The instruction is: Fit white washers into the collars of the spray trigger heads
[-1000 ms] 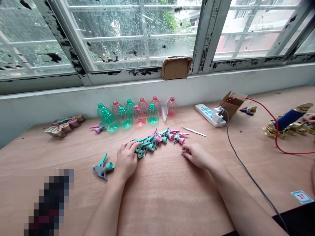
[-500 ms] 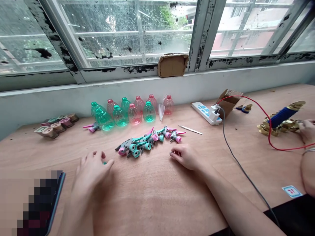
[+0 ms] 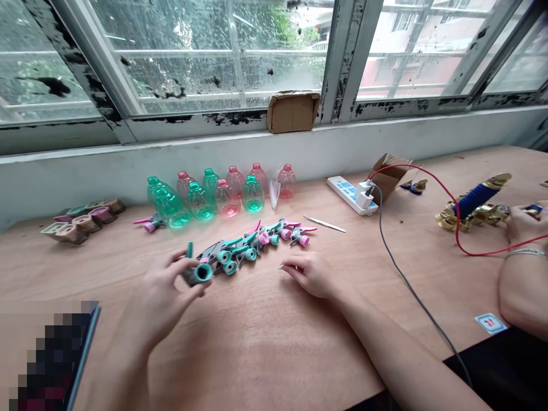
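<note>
My left hand (image 3: 165,291) is closed around a grey spray trigger head (image 3: 199,274), whose teal collar opening faces me. Just beyond it lies a row of trigger sprayer heads (image 3: 248,246), grey with teal or pink collars and levers. My right hand (image 3: 310,273) rests on the table to the right of that row, thumb and finger pinched together. A tiny pale spot shows at its fingertips, too small to name. Behind the sprayer heads stand several clear green bottles (image 3: 202,204) and clear pink bottles (image 3: 228,201) without tops.
Tweezers (image 3: 325,223) lie near a white power strip (image 3: 351,195) with a grey cable. A single sprayer head (image 3: 149,222) sits left of the bottles, beside a cluster of small containers (image 3: 83,220). At right, another person's hand (image 3: 524,222) is near gold parts and a blue spool (image 3: 477,200).
My left hand has lifted the spray trigger head and turned it so its collar shows. My right hand stays pinched on the table. The whole view has shifted slightly.
</note>
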Demonstrator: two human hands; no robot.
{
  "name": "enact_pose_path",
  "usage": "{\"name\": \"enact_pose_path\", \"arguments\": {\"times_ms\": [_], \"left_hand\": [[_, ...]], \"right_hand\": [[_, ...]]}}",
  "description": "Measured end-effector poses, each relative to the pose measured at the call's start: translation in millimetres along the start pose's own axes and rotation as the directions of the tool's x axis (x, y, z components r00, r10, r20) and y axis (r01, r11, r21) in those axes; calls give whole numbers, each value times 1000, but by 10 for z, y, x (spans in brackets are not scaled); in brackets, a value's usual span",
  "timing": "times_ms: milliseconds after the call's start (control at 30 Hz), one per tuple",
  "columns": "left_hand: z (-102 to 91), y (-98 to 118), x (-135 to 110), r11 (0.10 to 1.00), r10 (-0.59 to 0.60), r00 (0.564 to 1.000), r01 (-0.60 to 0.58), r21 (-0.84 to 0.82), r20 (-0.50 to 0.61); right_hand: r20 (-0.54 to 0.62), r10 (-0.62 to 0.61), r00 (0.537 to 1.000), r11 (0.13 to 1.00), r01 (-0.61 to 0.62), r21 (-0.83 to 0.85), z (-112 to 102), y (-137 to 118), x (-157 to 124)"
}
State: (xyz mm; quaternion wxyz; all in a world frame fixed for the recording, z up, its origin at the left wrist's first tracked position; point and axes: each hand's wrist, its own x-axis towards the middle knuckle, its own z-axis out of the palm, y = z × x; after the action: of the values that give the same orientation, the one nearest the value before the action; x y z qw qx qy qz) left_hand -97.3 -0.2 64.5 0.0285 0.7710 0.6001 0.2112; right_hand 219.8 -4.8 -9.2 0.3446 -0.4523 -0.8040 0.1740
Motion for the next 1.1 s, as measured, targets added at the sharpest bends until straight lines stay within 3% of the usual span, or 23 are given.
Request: {"name": "enact_pose_path", "arguments": {"times_ms": [67,133,267,333,433,600,1100], "left_hand": [[136,311,-10,969,191,980,-181,-170,46],[321,599,-20,918,309,945,-266,-295,110],[705,918,-45,805,325,922,-152,-574,212],[845,951,-66,767,307,927,-107,-633,214],[964,935,-101,764,290,945,-132,-632,152],[1011,918,-143,777,291,952,-176,-604,97],[997,904,-165,788,291,951,-178,-589,102]], "right_hand": [[-55,3,998,996,2,88,6,-32,4],[-114,37,993,980,-14,199,-10,-58,1],[-153,154,976,911,-80,405,-60,-60,-22],[-118,199,973,869,-119,481,-68,-40,-32],[-26,212,977,823,-165,544,-58,-17,-39],[179,82,980,843,-164,513,-28,-35,-50],[242,67,968,852,-182,491,40,-67,-67]]}}
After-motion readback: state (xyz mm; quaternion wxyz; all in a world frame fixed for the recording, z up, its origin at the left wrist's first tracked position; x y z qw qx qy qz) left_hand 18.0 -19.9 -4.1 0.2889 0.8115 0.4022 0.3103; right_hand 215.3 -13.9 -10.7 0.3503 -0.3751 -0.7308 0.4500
